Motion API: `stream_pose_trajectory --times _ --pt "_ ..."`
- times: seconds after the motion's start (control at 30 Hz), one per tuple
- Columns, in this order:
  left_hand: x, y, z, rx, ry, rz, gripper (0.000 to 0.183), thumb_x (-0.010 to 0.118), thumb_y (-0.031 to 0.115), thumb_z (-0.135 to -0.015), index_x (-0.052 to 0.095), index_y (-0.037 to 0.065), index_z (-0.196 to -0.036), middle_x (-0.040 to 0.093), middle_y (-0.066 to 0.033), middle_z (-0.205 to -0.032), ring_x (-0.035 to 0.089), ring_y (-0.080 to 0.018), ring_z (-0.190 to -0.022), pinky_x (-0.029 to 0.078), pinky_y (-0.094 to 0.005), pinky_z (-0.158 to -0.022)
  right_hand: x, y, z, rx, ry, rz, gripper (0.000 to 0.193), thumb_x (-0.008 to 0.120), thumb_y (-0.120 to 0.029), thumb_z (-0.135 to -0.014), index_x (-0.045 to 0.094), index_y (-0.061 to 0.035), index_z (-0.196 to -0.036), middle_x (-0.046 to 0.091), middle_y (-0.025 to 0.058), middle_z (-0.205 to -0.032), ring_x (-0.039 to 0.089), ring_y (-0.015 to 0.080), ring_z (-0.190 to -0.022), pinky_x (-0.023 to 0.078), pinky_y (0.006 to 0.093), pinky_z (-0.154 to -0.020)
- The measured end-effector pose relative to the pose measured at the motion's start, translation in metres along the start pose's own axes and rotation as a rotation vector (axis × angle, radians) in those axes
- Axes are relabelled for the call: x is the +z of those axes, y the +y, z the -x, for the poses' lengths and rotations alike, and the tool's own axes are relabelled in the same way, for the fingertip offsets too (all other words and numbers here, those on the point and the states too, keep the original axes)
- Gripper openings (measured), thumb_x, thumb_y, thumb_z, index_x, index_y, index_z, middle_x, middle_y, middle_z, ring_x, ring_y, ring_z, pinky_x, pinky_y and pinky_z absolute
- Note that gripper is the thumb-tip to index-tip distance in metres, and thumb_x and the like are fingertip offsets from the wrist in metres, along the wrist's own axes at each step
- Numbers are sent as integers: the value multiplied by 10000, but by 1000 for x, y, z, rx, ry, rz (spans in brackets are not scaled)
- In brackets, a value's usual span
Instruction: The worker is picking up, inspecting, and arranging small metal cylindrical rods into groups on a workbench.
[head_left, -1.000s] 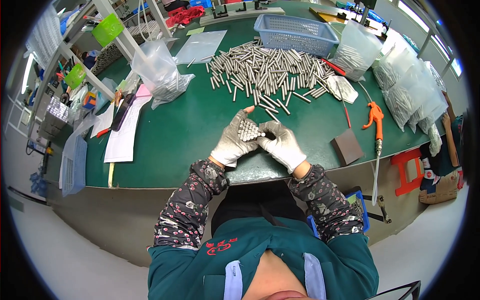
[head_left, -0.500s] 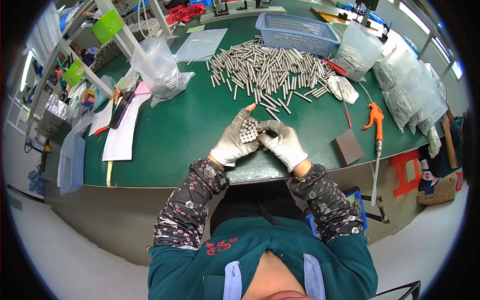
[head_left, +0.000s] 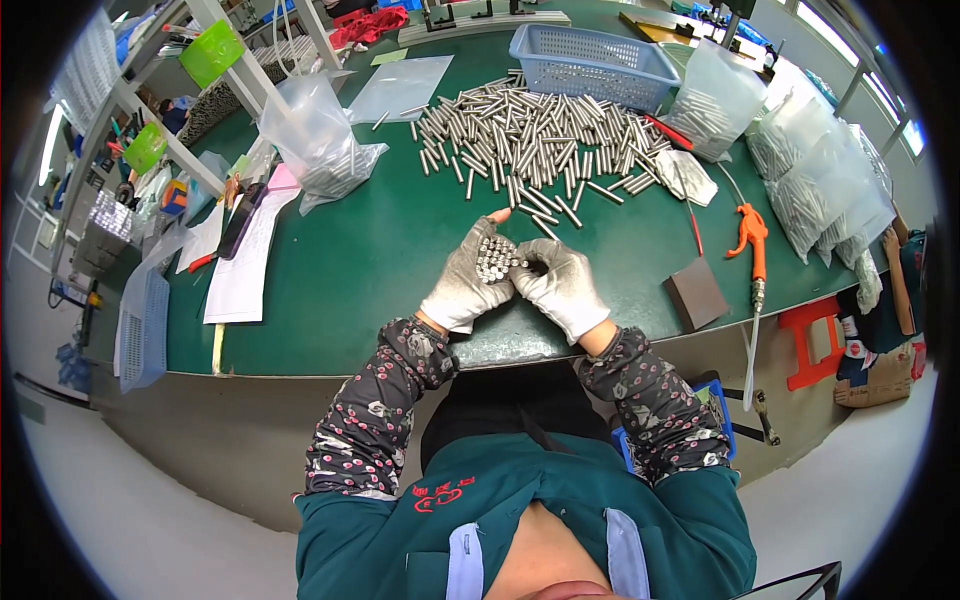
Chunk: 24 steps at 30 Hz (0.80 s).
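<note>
My left hand [head_left: 462,282], in a white and grey glove with the thumb tip bare, is wrapped around a bundle of shiny metal pins [head_left: 494,259], whose round ends face up. Against the right side of that bundle, my gloved right hand [head_left: 562,288] has its fingers closed at the pins by its edge; the fingertips are partly hidden. Both hands are over the near part of the green table [head_left: 350,270]. Beyond them spreads a large heap of loose metal pins [head_left: 540,135], a few lying close to my hands.
A blue basket [head_left: 595,65] stands behind the heap. Bags of pins [head_left: 322,150] [head_left: 815,190] sit left and right. An orange air gun [head_left: 750,240], a dark block [head_left: 697,293] and a white cloth [head_left: 686,178] lie rightward; papers [head_left: 245,270] are leftward.
My right hand has shifted slightly left and its fingers have moved against the bundle's edge. The bundle has tilted a little in my left hand, which otherwise stays put.
</note>
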<state>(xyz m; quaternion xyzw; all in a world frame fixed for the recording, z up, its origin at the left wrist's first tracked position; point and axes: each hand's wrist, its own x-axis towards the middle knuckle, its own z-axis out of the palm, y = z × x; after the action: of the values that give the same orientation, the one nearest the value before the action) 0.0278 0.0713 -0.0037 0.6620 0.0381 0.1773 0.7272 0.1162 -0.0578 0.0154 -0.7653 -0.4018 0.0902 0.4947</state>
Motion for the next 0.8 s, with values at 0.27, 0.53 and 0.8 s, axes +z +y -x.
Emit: stream_pose_trajectory --times 0.27,0.53,0.8 --pt "1 4 1 -33 -13 4 846 706 -64 -638 302 45 -1374 540 12 -910 528 -74 -836 441 -199 -782 2 16 0 165 -58 -222 168 593 -128 -753 616 -25 -883 650 117 -767 646 217 -701 506 305 -656" --pt "-1 0 -1 -46 4 -44 839 705 -68 -639 312 53 -1371 540 12 -912 530 -75 -843 443 -199 -790 7 24 0 172 -47 -337 211 569 -50 -826 572 -1 -1031 622 44 -840 572 79 -605 485 204 -508" --pt "-2 0 0 -57 -1 -50 842 709 -67 -633 316 52 -1368 533 15 -910 521 -68 -825 436 -189 -768 4 23 1 189 -8 -280 231 590 -69 -826 580 -1 -1046 637 46 -842 569 75 -591 479 212 -512"
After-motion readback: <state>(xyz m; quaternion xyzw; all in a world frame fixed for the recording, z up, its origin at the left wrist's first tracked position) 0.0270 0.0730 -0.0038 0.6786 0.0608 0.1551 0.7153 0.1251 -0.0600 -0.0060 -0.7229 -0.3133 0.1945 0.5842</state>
